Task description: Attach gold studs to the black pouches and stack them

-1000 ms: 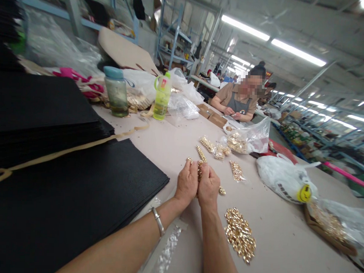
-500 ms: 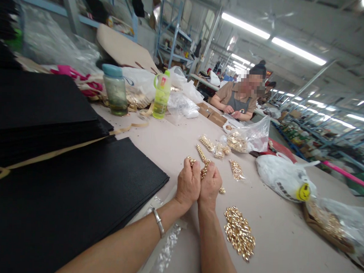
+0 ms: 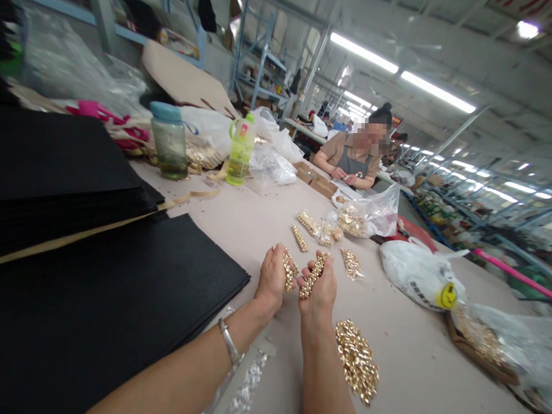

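My left hand (image 3: 270, 278) is curled around a clump of small shiny gold metal pieces (image 3: 289, 271). Just to its right, my right hand (image 3: 322, 287) cups a second, elongated bunch of gold pieces (image 3: 314, 275), its palm turned inward. A narrow gap separates the two hands above the table. On the tabletop near my right forearm lies a loose pile of the same gold pieces (image 3: 357, 361). Beyond the hands are a short row of gold pieces (image 3: 299, 238) and small clear packets of them (image 3: 352, 264).
Black sheets (image 3: 118, 310) are stacked on the left. A blue-lidded bottle (image 3: 168, 140) and a green bottle (image 3: 240, 150) stand behind. Plastic bags (image 3: 418, 275) line the right side. Across the table, a co-worker (image 3: 353, 152) handles something small.
My hands were pressed together as fists; they have moved apart and turned, showing the gold pieces in both palms. The view has shifted slightly.
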### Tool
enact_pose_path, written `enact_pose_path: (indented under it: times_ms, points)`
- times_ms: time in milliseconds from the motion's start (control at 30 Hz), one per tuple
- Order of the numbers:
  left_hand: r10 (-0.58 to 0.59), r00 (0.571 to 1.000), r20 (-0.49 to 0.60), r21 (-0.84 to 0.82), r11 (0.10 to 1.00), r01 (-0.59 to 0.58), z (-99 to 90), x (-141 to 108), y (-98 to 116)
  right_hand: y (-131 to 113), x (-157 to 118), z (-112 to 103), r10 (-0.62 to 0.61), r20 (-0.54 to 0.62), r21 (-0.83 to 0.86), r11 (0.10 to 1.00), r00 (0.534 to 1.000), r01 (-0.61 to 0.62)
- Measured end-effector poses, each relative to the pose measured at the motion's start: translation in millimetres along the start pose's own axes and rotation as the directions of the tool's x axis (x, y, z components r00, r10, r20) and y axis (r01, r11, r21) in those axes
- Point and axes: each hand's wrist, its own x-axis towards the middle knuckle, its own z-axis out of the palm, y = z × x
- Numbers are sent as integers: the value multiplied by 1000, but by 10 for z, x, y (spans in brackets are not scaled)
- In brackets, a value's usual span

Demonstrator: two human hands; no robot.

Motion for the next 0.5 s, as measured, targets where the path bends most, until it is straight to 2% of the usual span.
enact_pose_path:
  times_ms: [67,133,200,267,300,400,500]
  points:
    - [-47,999,28,-76,996,49,-1,4,45,-85,133,-63,-50,-12,-91,995,999,49]
    - [-76,995,60,-140,987,84,-7,16,84,-203,332,-133,-213,-47,-356,916,976,182]
    - [-95,991,90,-195,974,111,-15,32,110,-328,571,-211,-416,-23,-642,704,909,305]
    - [-112,988,108,-244,960,135,-24,49,130,-424,805,-297,-522,52,-791,499,851,354]
    - [-122,986,111,-268,952,148,-30,58,140,-454,907,-341,-532,84,-819,445,842,363]
    - [-162,981,108,-341,921,190,-55,87,185,-477,1117,-451,-474,181,-865,340,861,369]
    - [-190,977,98,-416,884,214,-85,128,240,-467,1166,-474,-376,282,-880,264,882,394]
